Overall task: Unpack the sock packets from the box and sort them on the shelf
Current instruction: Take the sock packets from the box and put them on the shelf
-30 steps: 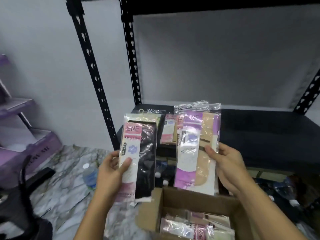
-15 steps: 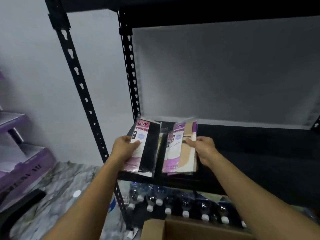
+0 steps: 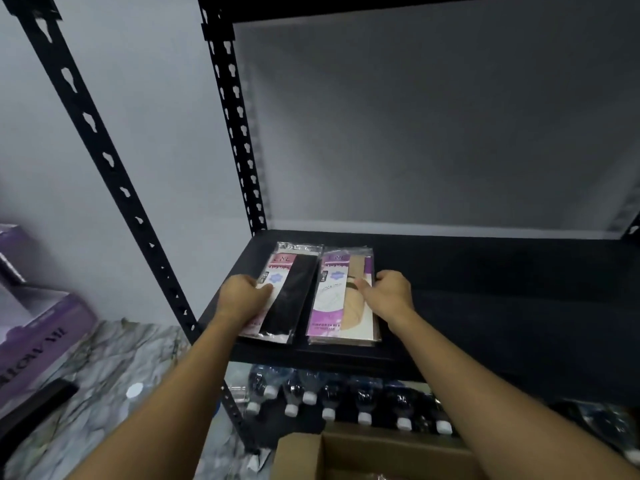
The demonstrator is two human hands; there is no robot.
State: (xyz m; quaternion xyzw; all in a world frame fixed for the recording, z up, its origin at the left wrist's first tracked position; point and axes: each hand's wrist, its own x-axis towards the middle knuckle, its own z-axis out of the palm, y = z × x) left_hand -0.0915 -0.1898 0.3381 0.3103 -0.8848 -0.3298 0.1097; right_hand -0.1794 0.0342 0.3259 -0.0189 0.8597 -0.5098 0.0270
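Two piles of sock packets lie side by side on the black shelf (image 3: 485, 289), near its left front corner. The left pile holds black socks (image 3: 287, 296) with a pink label; my left hand (image 3: 244, 299) grips its left edge, thumb on top. The right pile holds beige socks (image 3: 341, 306) with a purple label; my right hand (image 3: 389, 294) holds its right edge, fingers on the top packet. Both piles rest flat on the shelf. The open cardboard box (image 3: 346, 448) sits at the bottom of the view, its contents mostly out of sight.
Black perforated uprights (image 3: 239, 133) frame the shelf at left. Below the shelf stands a row of water bottles with white caps (image 3: 363, 407). A purple carton (image 3: 34, 341) and a marble-pattern floor (image 3: 104, 393) are at left. The shelf stretches bare to the right.
Both hands carried the packets from above the box forward and laid them flat on the shelf. My view rose and moved nearer the shelf.
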